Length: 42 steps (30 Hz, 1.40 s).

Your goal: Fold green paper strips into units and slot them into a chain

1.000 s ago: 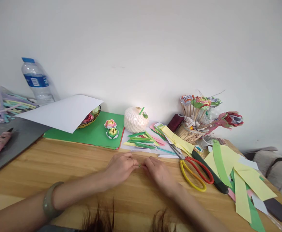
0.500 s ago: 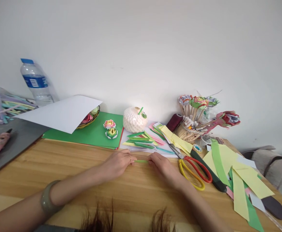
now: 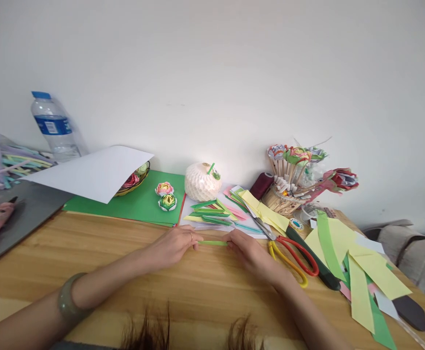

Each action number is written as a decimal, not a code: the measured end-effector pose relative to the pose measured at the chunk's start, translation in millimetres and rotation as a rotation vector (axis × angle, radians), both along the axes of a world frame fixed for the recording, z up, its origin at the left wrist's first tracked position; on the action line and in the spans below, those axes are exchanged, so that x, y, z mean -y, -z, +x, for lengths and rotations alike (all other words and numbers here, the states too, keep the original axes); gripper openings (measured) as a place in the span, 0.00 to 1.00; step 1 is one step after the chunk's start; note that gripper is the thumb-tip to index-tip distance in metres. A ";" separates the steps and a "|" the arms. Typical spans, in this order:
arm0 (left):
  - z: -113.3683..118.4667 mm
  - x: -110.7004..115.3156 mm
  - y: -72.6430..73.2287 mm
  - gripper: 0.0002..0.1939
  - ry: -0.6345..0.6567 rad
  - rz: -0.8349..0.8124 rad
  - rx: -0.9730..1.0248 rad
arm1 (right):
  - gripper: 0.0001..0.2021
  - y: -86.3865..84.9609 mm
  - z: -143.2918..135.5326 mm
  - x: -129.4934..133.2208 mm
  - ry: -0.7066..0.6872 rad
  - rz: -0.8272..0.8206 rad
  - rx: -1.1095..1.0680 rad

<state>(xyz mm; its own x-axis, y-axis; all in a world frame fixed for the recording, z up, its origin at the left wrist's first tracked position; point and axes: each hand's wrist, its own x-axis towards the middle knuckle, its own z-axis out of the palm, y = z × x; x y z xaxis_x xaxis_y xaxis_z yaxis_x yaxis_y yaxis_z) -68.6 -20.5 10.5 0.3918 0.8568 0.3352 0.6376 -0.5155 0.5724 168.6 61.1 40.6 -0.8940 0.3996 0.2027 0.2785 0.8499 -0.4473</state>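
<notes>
A narrow light-green paper strip [image 3: 213, 243] stretches level between my two hands, just above the wooden table. My left hand [image 3: 174, 244] pinches its left end, with a ring on one finger and a bangle on the wrist. The other end is pinched by my right hand [image 3: 247, 249]; the fingertips of both hands hide the strip's tips. Right behind lies a pile of folded green, yellow and pink paper strips [image 3: 212, 213] on white paper. Scissors [image 3: 293, 253] with red and yellow handles rest to the right of my right hand.
Behind the strips stands a white textured ball [image 3: 202, 182]. Two paper flowers [image 3: 167, 201] sit on green paper [image 3: 139, 209]. To the right are a maroon thread spool [image 3: 262, 185], a basket [image 3: 281, 201] of sticks and paper flowers, and paper scraps [image 3: 362, 282]. A bottle [image 3: 54, 129] stands far left.
My hands have moved slightly apart, so more of the green strip shows between them. Both keep hold of it. The view has shifted a little.
</notes>
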 end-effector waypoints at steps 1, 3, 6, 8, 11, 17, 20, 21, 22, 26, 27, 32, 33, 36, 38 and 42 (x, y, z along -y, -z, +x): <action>0.1 0.2 -1.3 0.14 -0.022 -0.019 0.008 | 0.11 0.3 0.6 -1.0 0.003 0.002 -0.003; -0.4 1.1 -5.6 0.11 -0.104 -0.082 0.042 | 0.12 1.3 2.9 -4.3 0.015 0.017 -0.005; -3.7 2.5 -12.7 0.10 -0.276 -0.165 0.116 | 0.11 3.1 9.6 -11.9 0.074 0.060 -0.027; -5.8 2.1 -15.8 0.11 -0.338 -0.177 0.176 | 0.10 4.4 13.8 -16.7 0.155 0.088 -0.068; -5.3 0.2 -17.7 0.10 -0.322 -0.154 0.266 | 0.10 6.8 13.2 -20.5 0.284 0.130 -0.119; -2.8 1.7 -16.4 0.09 -0.326 -0.085 0.239 | 0.14 9.5 -11.5 -38.7 0.448 0.245 -0.099; -3.3 3.8 -15.8 0.08 -0.334 -0.073 0.204 | 0.13 2.8 -20.9 -63.9 0.475 0.304 -0.012; -3.3 4.1 -16.0 0.08 -0.337 -0.068 0.192 | 0.13 -0.5 -22.7 -73.7 0.505 0.325 0.015; -3.2 4.2 -16.2 0.08 -0.342 -0.062 0.178 | 0.13 -3.8 -24.3 -83.4 0.541 0.344 0.043; -2.6 3.4 -17.0 0.08 -0.346 -0.056 0.126 | 0.11 -8.9 -33.2 -114.6 0.645 0.395 0.210; -2.7 3.3 -16.9 0.08 -0.345 -0.064 0.123 | 0.10 -7.3 -36.6 -119.5 0.663 0.406 0.253; -3.0 5.0 -15.4 0.08 -0.339 -0.103 0.106 | 0.14 6.7 -51.4 -131.0 0.713 0.434 0.391; -2.9 5.3 -15.2 0.08 -0.333 -0.099 0.101 | 0.14 8.3 -52.7 -132.0 0.720 0.432 0.403; -2.0 5.9 -14.7 0.08 -0.310 -0.083 0.092 | 0.14 8.4 -53.7 -134.8 0.757 0.410 0.415; -1.4 6.0 -14.4 0.08 -0.306 -0.081 0.087 | 0.14 6.0 -53.5 -136.8 0.801 0.383 0.403; -0.9 6.0 -13.4 0.08 -0.303 -0.075 0.078 | 0.13 -0.4 -51.9 -140.4 0.881 0.287 0.346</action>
